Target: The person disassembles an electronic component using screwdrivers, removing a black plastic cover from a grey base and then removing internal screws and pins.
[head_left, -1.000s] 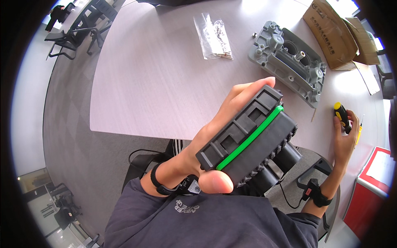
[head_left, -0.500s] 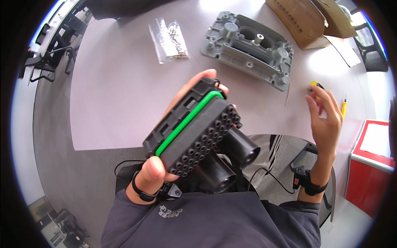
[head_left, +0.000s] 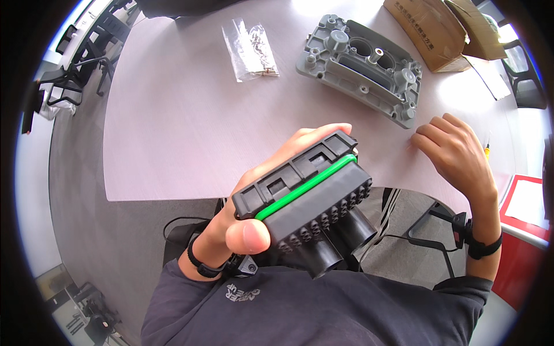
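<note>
My left hand (head_left: 247, 235) is closed around a black multi-pin electrical connector (head_left: 300, 199), its thumb at the near end and its fingers behind the far side. A bright green seal (head_left: 306, 187) runs round the connector's body. Rows of small round sockets and two thick black tubes (head_left: 323, 256) face down toward my lap. At the table's right side my right hand (head_left: 453, 149) is lowered with its fingers curled and pressed together at the surface. Whatever they pinch, if anything, is hidden. Beyond it lies a grey housing (head_left: 363, 69) with round openings and posts.
A clear plastic bag of small metal pins (head_left: 252, 51) lies at the back of the table (head_left: 161, 115). An open cardboard box (head_left: 427, 34) stands at the far right. A yellow-handled tool (head_left: 487, 152) shows partly behind my right hand. A red-and-white cabinet (head_left: 522, 225) is at the right.
My right hand has turned palm down, and its spread fingers have curled together at the table. The connector has tilted and moved right and slightly nearer in my left hand. The thin stick is no longer visible.
</note>
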{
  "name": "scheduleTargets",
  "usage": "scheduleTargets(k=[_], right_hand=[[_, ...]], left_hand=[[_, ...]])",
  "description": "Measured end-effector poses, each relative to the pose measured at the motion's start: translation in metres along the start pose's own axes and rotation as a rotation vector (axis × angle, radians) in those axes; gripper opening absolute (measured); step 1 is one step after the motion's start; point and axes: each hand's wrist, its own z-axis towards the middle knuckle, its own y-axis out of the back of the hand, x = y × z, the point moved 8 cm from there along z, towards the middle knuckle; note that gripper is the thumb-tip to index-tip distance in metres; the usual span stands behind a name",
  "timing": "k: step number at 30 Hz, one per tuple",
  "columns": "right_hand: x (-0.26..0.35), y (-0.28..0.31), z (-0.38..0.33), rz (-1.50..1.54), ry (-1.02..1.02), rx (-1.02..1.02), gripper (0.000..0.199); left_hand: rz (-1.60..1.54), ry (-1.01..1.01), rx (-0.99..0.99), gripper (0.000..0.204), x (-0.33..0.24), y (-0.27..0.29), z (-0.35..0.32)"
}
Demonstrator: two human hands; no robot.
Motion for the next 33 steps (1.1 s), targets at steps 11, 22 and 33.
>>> scheduleTargets(k=[11,22,33], right_hand=[[0.008,0.049,0.004,0.6,-0.216,-0.453,0.018],[0.065,0.062,0.04,1.001,-0.086,-0.788,0.019],[0.068,0.061,0.046,0.881,-0.166,-0.77,0.018]], left_hand=[[-0.332,-0.116,0.1,0.116,-0.001,-0.008,0.015],[-0.223,-0.008,-0.098,0.108,-0.003,0.002,0.016],[-0.092,0.076,-0.03,0.11,-0.001,0.008,0.012]])
